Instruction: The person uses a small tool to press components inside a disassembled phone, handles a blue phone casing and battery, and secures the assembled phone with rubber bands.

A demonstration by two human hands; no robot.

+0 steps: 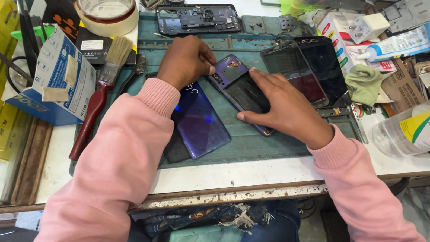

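Pressing flat, the right hand [284, 108] steadies an opened phone [241, 93]; left hand [185, 59] fingers curl at its top edge. Thin, rigid, fragile: best gripped by its edges.

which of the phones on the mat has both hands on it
The purple-framed phone in the middle, lying slantwise: left hand at its top end, right hand on its screen. The other phones lie untouched.

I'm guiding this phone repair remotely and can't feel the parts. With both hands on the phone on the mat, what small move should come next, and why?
Probably keep the right hand pressing the phone flat while the left hand works gently at its top edge. The right palm covers the phone's lower half and the left fingertips sit at the upper corner, so only that corner is free. Whether a seam has opened there is hidden.
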